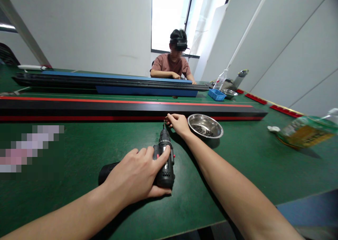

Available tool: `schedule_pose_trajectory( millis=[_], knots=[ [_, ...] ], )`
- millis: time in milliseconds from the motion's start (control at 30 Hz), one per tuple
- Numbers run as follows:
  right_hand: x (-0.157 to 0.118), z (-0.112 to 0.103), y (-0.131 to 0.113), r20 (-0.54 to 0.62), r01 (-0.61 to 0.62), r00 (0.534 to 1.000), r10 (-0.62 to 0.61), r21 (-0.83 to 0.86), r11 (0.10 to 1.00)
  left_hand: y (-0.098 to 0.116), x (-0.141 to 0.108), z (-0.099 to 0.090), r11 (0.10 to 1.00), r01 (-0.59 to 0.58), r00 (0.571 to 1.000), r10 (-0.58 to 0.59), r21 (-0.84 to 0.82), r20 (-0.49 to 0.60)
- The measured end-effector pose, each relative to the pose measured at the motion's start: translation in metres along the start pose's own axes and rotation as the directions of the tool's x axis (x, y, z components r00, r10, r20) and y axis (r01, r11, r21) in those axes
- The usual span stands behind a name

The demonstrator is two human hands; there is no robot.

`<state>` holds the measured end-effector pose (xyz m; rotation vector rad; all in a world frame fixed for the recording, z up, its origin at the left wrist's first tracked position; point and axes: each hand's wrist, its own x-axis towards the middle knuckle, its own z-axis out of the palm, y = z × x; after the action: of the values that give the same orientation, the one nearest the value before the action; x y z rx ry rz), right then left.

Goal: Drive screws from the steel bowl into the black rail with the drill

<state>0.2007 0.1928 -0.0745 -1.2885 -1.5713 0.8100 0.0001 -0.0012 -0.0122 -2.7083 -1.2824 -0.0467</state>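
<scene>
My left hand (134,173) is wrapped round a black cordless drill (166,168), which lies low over the table with its bit pointing away from me. My right hand (179,124) has its fingers pinched together right at the tip of the bit; whatever is between them is too small to name. Just beyond the fingertips runs a long black bar (126,109) with red stripes along its edges. To the right of that hand, a round metal bowl (217,127) holds a scatter of small dark pieces that look like screws.
The green table (250,169) carries more long black profiles (105,81) on blue supports behind the bar. A co-worker (173,64) sits at the far side. A blue basket (216,95) stands at back right, and a plastic jug (308,132) lies tipped at right.
</scene>
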Motion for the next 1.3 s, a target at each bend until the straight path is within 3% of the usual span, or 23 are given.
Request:
schedule_pose_trajectory(
  millis=[367,1300],
  knots=[
    [-0.0009,0.0021,-0.0009,0.067,0.018,0.997,-0.022,0.054,0.998,0.0005,-0.0003,-0.0016,1.000,0.005,1.000,-0.005,-0.011,0.012],
    [-0.0072,0.0008,-0.0076,0.088,0.054,0.995,-0.053,-0.004,0.999,0.0010,-0.0002,-0.0026,1.000,0.012,1.000,-0.012,-0.005,0.019]
  ],
)
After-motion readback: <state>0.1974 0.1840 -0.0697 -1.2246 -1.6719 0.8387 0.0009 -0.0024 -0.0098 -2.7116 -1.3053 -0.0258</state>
